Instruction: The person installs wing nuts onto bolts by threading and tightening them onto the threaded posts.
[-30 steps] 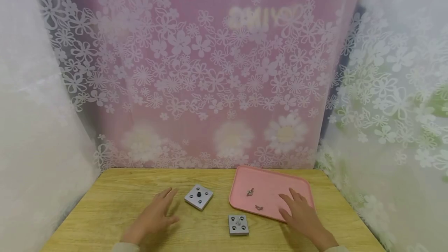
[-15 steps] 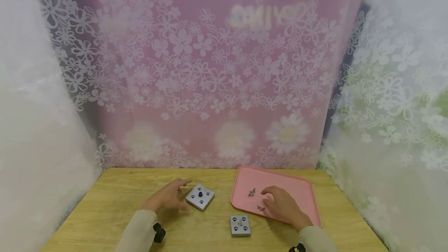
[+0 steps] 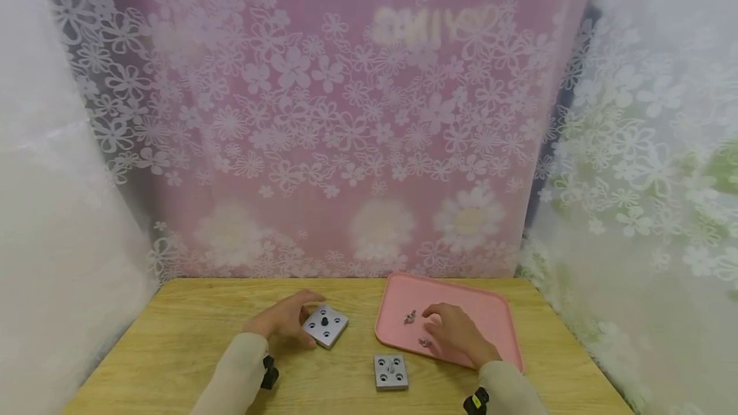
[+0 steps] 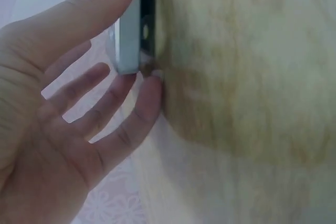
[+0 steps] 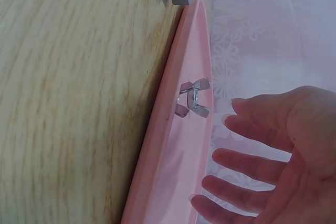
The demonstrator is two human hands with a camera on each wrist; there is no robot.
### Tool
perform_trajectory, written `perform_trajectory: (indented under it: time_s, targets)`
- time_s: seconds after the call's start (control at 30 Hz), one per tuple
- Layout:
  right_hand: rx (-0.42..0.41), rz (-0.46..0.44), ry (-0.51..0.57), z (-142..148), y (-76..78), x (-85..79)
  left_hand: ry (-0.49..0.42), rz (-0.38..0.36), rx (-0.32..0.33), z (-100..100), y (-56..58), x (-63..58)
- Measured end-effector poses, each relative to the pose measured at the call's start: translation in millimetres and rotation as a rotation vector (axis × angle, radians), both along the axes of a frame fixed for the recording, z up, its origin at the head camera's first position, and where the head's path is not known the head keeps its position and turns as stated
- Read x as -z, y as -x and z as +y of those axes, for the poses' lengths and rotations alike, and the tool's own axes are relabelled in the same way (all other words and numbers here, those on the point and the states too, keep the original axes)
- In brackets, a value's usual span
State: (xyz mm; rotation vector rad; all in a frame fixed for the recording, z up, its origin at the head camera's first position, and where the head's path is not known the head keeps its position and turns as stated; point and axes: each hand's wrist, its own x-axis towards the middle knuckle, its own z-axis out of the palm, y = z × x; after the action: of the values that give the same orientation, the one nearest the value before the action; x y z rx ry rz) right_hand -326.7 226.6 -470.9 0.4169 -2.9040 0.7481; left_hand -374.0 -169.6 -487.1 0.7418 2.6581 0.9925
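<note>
In the head view my left hand (image 3: 287, 319) grips the left side of a square metal plate (image 3: 333, 333) with a black peg at its centre and several holes around it. Its thumb lies along the near edge and the fingers reach around the far corner. My right hand (image 3: 458, 332) hovers over the pink tray (image 3: 484, 306), fingers loosely bent, holding nothing. Beside its fingertips lie two small silver wing nuts, one wing nut (image 3: 410, 317) farther back and another wing nut (image 3: 425, 342) nearer. The right wrist view shows the wing nuts (image 5: 198, 98) apart from the fingers.
A second square metal block (image 3: 390, 373) with a silver post stands on the wooden table (image 3: 190, 338), in front of the tray's near edge. A flowered curtain (image 3: 346, 146) closes off the back and sides.
My left hand has moved forward and right, onto the plate's edges. The right hand has shifted left over the tray, closer to the wing nuts. The plate and block stay put.
</note>
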Motion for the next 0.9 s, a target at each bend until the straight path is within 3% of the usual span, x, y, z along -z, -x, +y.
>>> perform_trajectory:
  time_s: [0.43, 0.63, 0.9]
  targets:
    - [0.013, -0.02, -0.027, -2.8, 8.3, -1.8, 0.041, -0.007, -0.026, 5.1, 1.9, 0.1]
    - [-0.01, -0.056, -0.001, -5.5, 13.5, 1.2, 0.066, 0.027, -0.024, 3.1, 0.5, 3.9]
    - [-0.018, -0.04, -0.016, -6.2, 19.4, 1.7, 0.004, 0.037, -0.036, 4.7, -9.4, 4.8]
